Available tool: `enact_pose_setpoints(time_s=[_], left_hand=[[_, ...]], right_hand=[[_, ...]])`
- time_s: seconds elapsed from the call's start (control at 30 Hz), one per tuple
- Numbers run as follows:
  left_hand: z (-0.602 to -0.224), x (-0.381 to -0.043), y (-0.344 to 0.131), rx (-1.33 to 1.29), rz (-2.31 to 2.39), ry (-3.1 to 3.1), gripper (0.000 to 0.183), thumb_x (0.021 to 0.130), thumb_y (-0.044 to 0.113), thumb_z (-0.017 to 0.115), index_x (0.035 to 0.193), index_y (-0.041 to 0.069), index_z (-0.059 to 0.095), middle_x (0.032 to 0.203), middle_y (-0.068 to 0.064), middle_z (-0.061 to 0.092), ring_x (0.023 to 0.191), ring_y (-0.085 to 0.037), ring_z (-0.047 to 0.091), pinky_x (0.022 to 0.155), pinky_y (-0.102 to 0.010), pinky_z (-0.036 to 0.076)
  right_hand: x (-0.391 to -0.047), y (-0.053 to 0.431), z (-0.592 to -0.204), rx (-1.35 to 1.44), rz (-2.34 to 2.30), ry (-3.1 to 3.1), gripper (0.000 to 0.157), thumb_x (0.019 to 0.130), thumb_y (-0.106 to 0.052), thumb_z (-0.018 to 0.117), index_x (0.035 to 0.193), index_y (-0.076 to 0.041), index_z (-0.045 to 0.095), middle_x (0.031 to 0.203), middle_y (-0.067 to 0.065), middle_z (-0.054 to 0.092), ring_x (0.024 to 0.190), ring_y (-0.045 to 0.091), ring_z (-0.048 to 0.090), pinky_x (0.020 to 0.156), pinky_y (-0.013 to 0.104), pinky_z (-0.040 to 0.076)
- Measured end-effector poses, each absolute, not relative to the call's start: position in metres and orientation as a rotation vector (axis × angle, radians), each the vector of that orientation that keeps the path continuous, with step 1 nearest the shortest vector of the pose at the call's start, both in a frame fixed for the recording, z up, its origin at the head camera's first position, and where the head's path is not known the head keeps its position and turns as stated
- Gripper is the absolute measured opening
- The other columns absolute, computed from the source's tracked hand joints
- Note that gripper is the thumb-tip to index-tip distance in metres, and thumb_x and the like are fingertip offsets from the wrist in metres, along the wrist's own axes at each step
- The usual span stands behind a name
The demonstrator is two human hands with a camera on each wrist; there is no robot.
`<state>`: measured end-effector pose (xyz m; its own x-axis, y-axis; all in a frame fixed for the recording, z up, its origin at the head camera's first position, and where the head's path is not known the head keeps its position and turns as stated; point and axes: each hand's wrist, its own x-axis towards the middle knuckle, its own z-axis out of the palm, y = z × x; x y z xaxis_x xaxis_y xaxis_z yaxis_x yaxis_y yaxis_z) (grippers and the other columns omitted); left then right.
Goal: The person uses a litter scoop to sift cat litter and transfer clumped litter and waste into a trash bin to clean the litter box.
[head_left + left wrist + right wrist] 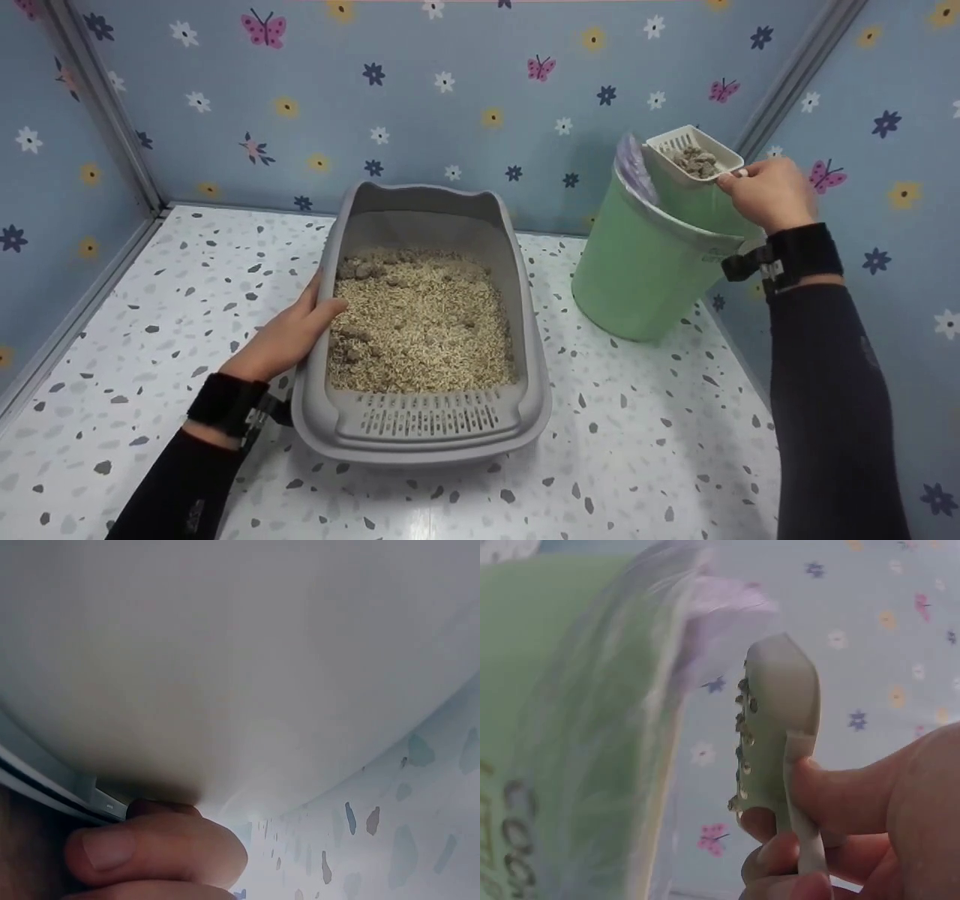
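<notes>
A grey litter box (529, 352) stands on the floor, filled with tan pellet litter (427, 322) and a few darker clumps along its left and far sides. My left hand (289, 334) grips the box's left rim, thumb over the edge and fingers (165, 847) curled beneath on the outside. With my right hand (772, 193) I hold a white slotted litter scoop (667, 142) by its handle. Grey-brown clumps (696, 161) lie in the scoop, above the mouth of a green trash bin (637, 262). In the right wrist view, the scoop (784, 697) appears from underneath beside the bin.
A thin purple-tinted bag (636, 169) lines the bin and folds over its rim. Blue panels (450, 97) with flowers and butterflies enclose the back and both sides. White speckled flooring (172, 315) surrounds the box and the bin.
</notes>
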<state>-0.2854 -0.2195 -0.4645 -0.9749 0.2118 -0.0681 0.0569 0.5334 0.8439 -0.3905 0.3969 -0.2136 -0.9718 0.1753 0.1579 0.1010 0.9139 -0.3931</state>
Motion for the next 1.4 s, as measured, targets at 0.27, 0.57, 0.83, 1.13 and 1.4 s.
enact_pose_setpoints(time_s=[0.27, 0.57, 0.83, 1.13, 1.4], left_hand=[[-0.467, -0.288, -0.22, 0.23, 1.423, 2.604, 0.09, 0.11, 0.079, 0.037, 0.176, 0.045, -0.014, 0.183, -0.026, 0.006, 0.147, -0.066, 0.043, 0.115, -0.078, 0.041], [-0.467, -0.286, -0.219, 0.22, 1.416, 2.61, 0.09, 0.109, 0.082, 0.037, 0.175, 0.049, -0.014, 0.184, -0.026, 0.007, 0.144, -0.067, 0.046, 0.113, -0.078, 0.044], [-0.466, -0.285, -0.22, 0.222, 1.413, 2.609, 0.088, 0.108, 0.082, 0.037, 0.173, 0.053, -0.015, 0.184, -0.024, 0.006, 0.143, -0.068, 0.047, 0.111, -0.078, 0.045], [-0.466, -0.286, -0.221, 0.237, 1.43, 2.586, 0.089, 0.11, 0.08, 0.036, 0.174, 0.047, -0.017, 0.184, -0.025, 0.004, 0.15, -0.067, 0.038, 0.119, -0.078, 0.037], [-0.465, -0.285, -0.219, 0.221, 1.43, 2.599, 0.09, 0.109, 0.081, 0.036, 0.174, 0.047, -0.015, 0.184, -0.026, 0.006, 0.147, -0.068, 0.041, 0.116, -0.079, 0.041]], right_hand=[[-0.395, 0.392, -0.233, -0.11, 0.34, -2.925, 0.046, 0.109, -0.04, 0.072, 0.078, -0.007, 0.063, 0.063, -0.002, 0.045, 0.059, 0.022, 0.043, 0.054, 0.038, 0.033], [-0.392, 0.374, -0.233, 0.02, 0.114, -2.887, 0.04, 0.109, -0.03, 0.07, 0.078, -0.006, 0.063, 0.065, 0.007, 0.051, 0.065, 0.033, 0.051, 0.059, 0.046, 0.039], [-0.389, 0.359, -0.234, 0.093, -0.212, -2.822, 0.024, 0.101, -0.012, 0.066, 0.081, 0.001, 0.062, 0.084, 0.026, 0.064, 0.069, 0.043, 0.058, 0.056, 0.06, 0.049], [-0.386, 0.353, -0.249, 0.306, -0.61, -2.387, 0.023, 0.109, 0.002, 0.056, 0.097, 0.019, 0.067, 0.082, 0.027, 0.06, 0.067, 0.041, 0.062, 0.054, 0.055, 0.057], [-0.384, 0.365, -0.248, 0.33, -0.569, -2.36, 0.022, 0.107, 0.005, 0.052, 0.1, 0.019, 0.068, 0.084, 0.028, 0.062, 0.069, 0.043, 0.063, 0.058, 0.056, 0.057]])
